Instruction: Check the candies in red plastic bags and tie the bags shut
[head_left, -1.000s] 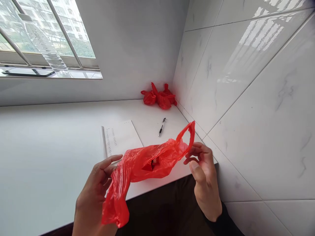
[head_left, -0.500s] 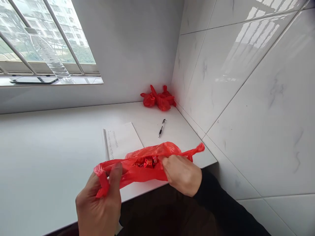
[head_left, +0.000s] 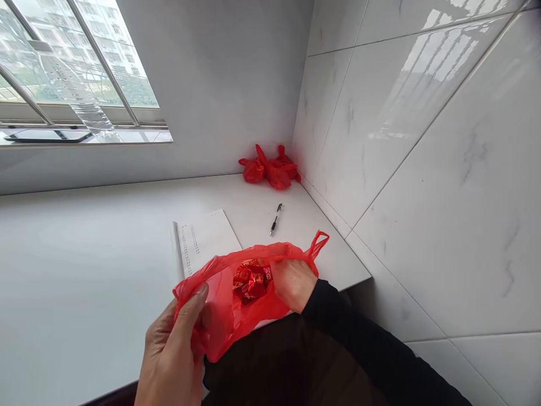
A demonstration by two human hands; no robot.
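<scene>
A thin red plastic bag point(head_left: 224, 321) hangs spread at the table's front edge with its mouth facing me. My left hand point(head_left: 177, 344) pinches the bag's left rim between thumb and fingers. Inside the bag lie several shiny red wrapped packets point(head_left: 253, 281), which look like sweets. My right hand point(head_left: 293, 282) reaches into the bag's right side, up to the wrist. Its fingers are hidden by the plastic, so what they touch is not visible. One looped bag handle sticks up beyond the right wrist.
A printed paper booklet point(head_left: 207, 234) lies behind the bag on the white table point(head_left: 93, 270). A black-and-clear pen point(head_left: 275, 220) is to its right. Knotted red bags point(head_left: 273, 168) sit in the back corner by the tiled wall point(head_left: 422, 214). A clear bottle point(head_left: 80, 96) and a tablet-like device point(head_left: 48, 135) occupy the windowsill.
The bag's mouth has widened, showing more of the red packets. My right hand has gone deeper into the bag. My left hand has shifted slightly right.
</scene>
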